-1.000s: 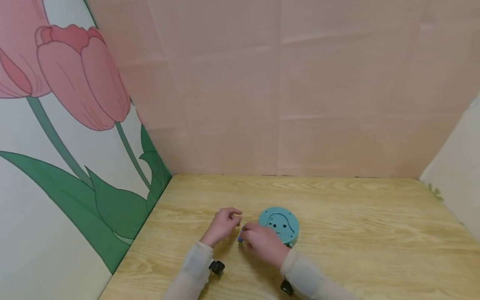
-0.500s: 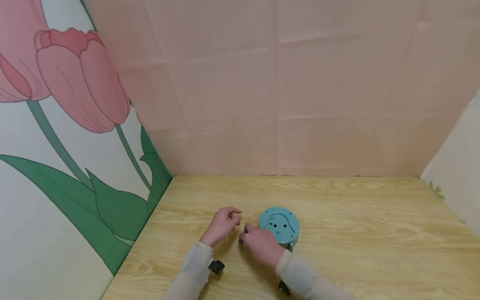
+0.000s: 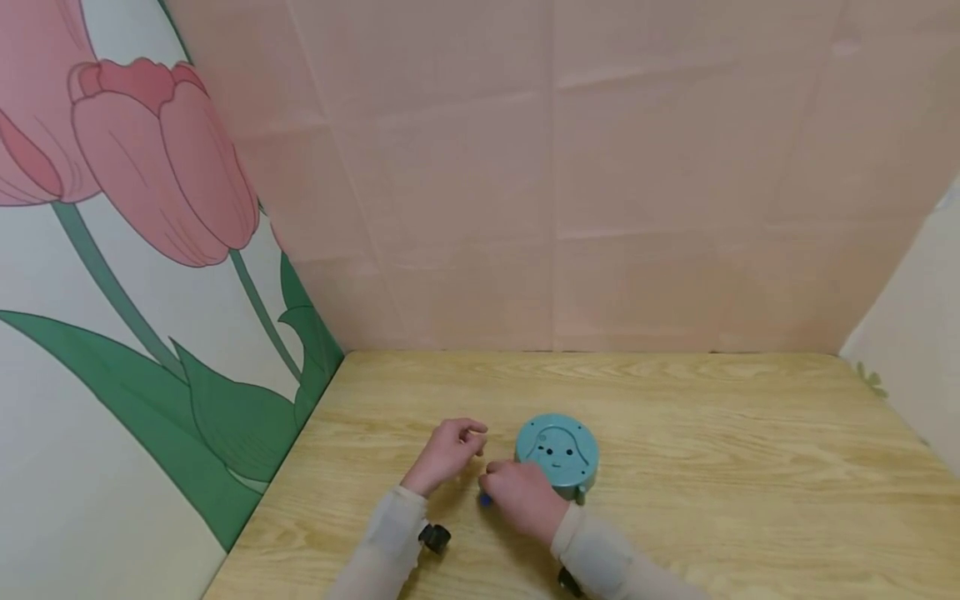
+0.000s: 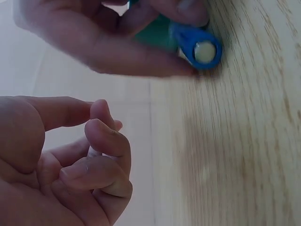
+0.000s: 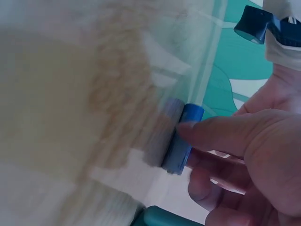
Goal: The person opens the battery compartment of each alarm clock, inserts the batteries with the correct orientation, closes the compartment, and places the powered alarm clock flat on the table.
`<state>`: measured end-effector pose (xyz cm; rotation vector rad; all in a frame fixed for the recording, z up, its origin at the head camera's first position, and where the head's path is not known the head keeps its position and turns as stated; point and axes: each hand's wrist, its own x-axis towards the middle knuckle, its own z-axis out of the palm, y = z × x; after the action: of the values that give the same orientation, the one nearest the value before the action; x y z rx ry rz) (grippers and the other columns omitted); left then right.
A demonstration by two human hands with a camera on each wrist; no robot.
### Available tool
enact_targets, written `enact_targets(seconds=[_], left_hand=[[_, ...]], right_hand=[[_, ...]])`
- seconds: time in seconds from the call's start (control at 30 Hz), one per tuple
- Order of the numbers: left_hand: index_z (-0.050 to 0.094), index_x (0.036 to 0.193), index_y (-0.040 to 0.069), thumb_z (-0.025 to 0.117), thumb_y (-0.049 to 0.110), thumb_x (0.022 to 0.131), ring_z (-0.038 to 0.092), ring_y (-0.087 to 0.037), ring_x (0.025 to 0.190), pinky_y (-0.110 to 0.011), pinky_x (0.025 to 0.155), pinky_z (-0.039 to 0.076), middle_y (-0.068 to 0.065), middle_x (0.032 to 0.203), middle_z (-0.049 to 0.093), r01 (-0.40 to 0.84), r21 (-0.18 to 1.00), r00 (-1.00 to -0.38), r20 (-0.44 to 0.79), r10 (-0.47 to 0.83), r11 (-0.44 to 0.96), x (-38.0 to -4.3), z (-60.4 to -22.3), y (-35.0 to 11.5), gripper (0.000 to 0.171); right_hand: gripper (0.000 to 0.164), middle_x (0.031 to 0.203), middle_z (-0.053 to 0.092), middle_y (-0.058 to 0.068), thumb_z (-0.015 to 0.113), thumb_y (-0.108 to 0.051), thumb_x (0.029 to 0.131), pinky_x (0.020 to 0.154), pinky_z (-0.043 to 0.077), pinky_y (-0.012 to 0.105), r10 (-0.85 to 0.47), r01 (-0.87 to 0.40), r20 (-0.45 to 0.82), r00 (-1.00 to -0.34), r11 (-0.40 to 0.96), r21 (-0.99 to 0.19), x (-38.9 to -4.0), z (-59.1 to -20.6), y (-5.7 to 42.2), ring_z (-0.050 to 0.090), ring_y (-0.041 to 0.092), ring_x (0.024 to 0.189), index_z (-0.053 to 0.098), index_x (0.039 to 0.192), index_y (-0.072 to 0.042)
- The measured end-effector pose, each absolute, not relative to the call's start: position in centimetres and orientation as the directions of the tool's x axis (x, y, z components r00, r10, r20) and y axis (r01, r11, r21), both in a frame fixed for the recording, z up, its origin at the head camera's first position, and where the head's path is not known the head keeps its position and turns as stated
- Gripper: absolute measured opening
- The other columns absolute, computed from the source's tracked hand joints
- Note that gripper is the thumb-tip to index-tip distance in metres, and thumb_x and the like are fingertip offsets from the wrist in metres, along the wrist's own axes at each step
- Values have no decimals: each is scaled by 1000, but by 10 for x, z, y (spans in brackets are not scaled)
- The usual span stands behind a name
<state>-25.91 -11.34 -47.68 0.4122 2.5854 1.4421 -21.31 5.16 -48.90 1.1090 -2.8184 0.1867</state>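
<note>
Between the thumb and fingers of my right hand (image 3: 525, 497) is a small blue cylinder (image 5: 183, 141), battery-like in shape. The left wrist view shows the cylinder's pale round end (image 4: 205, 52) inside a blue rim. It is held close to the wooden table, though contact is unclear. My left hand (image 3: 447, 452) hovers just left of it, fingers loosely bent around nothing. Behind the right hand lies a round teal case (image 3: 558, 450) with a simple face and small dark dots on top. The right hand hides part of its near left side.
The wood-grain table (image 3: 712, 467) runs back to a creased pink backdrop (image 3: 555, 208). A tulip-printed wall (image 3: 165, 208) borders the left, and a pale panel (image 3: 915, 333) the right. Each wrist wears a black camera (image 3: 435, 537).
My right hand has moved slightly toward the person, carrying the blue cylinder along. The left hand has barely shifted, and the teal case stays put.
</note>
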Motion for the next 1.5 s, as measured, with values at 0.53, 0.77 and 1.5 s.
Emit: enact_targets(seconds=[0.53,0.77,1.5], left_hand=[[55,137,-1,64,22,99,63,-37,76,-27,51,45,-15,88,70,165,865,-935,-16,354,474,-257,-477,-112,45],[56,139,2,64,26,99,63,-32,76,-26,52,45,-17,93,71,152,866,-917,-55,395,475,-251,-478,-103,47],[59,133,3,69,22,96,58,-15,63,-25,54,47,-10,83,69,95,869,-920,-109,375,486,-244,-488,-69,43]], right_hand=[[7,71,62,-14,80,-18,85,57,45,21,-674,-644,33,-738,689,-332,-205,-483,77,48,0,62,75,80,-19],[7,68,60,-14,81,-18,84,55,44,21,-674,-636,4,-738,694,-336,-197,-478,84,47,1,58,75,79,-17],[31,64,48,-14,86,-20,76,52,38,24,-590,-556,25,-807,744,-371,-181,-471,143,42,4,59,58,62,-22]])
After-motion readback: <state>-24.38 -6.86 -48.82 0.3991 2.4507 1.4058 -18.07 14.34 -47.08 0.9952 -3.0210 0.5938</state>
